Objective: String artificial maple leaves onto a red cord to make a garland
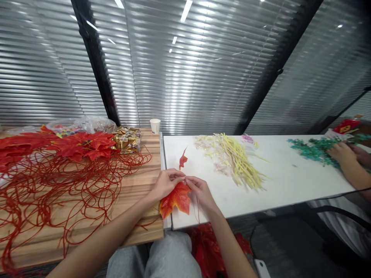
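My left hand (168, 185) and my right hand (200, 190) meet above the gap where the two tables join, fingertips closed in a pinch. Between them they grip an orange-red artificial maple leaf (176, 200) at its stem end, and its broad blade hangs below my fingers. A smaller red leaf (182, 160) sticks up beyond my fingertips on a thin stem. From under my right hand a thin red strand (198, 210) hangs down. My fingers hide exactly how stem and strand meet.
Tangled red cords (84, 189) and red maple leaves (84, 144) cover the wooden table (145, 200). Gold packets (126, 139) and a paper cup (155, 126) stand behind. Yellow strips (240, 162) lie on the white table (203, 200). At right, a co-worker's hands (343, 154) touch green foliage (311, 150).
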A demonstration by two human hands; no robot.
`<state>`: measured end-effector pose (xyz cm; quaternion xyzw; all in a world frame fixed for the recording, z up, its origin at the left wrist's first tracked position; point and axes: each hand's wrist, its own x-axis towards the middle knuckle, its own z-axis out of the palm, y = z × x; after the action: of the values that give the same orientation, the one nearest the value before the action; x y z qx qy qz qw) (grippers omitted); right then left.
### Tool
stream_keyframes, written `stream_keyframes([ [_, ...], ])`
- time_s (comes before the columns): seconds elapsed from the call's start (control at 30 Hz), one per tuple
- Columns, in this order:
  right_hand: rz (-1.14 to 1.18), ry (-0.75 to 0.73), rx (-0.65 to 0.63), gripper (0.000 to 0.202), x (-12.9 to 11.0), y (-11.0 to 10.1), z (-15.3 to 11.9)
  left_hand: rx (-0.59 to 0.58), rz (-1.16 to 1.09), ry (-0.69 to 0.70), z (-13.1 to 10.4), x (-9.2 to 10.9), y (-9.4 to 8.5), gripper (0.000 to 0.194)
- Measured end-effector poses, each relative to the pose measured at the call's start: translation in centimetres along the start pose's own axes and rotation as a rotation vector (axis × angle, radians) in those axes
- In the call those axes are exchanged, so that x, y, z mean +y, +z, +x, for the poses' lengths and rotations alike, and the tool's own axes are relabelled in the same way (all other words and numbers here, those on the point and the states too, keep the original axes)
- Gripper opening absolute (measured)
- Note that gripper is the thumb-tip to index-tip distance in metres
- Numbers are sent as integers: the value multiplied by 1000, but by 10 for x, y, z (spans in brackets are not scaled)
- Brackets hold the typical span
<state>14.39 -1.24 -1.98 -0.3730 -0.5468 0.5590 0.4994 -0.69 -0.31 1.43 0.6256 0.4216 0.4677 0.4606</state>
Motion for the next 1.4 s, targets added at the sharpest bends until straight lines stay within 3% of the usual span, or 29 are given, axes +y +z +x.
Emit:
stream_keyframes([
  [0.4, -68, -89, 126, 18, 3, 1, 1, -29, 139, 45, 0, -13, 1, 13],
  [0.77, -295, -179, 228, 17, 5, 4, -3, 46, -49, -41, -4, -13, 16, 2],
  [0.97, -336, -201, 214, 17, 3, 7, -5, 139, -32, -21, -8, -11, 22, 4],
  [1.17, -376, -257, 164, 17, -3, 10, -8, 160, 150, 68, -10, -2, 15, 7],
  [1.4, -302, -238, 198, 14, 2, 9, -3, 64, 182, 97, -7, -5, 8, 13],
])
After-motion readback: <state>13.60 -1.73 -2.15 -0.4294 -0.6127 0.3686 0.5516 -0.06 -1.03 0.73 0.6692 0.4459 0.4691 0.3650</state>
